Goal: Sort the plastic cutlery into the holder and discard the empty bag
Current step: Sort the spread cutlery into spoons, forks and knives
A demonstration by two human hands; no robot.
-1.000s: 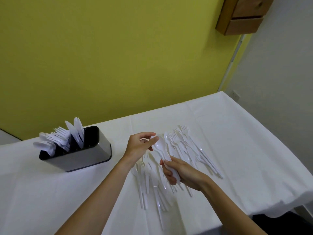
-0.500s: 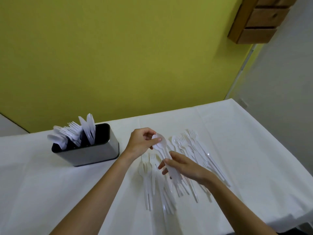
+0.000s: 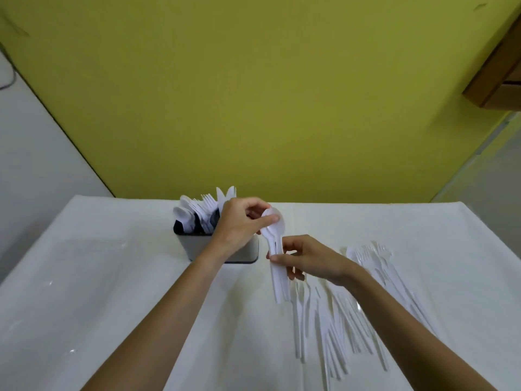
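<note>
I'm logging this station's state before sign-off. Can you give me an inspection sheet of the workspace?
Surface: table under a white cloth.
Job's things: spoons held in a stack; holder with cutlery upright in it; loose cutlery on the cloth at right. No bag seen.
Clutter: nothing seen.
Hands: left hand pinches the spoon bowls; right hand grips the handles.
Cables: nothing clearly seen.
Surroundings: yellow wall; wooden fixture upper right.

Both hands (image 3: 282, 244) have lifted the spoons (image 3: 275, 249) off the loose cutlery, toward the holder (image 3: 222, 252).
</note>
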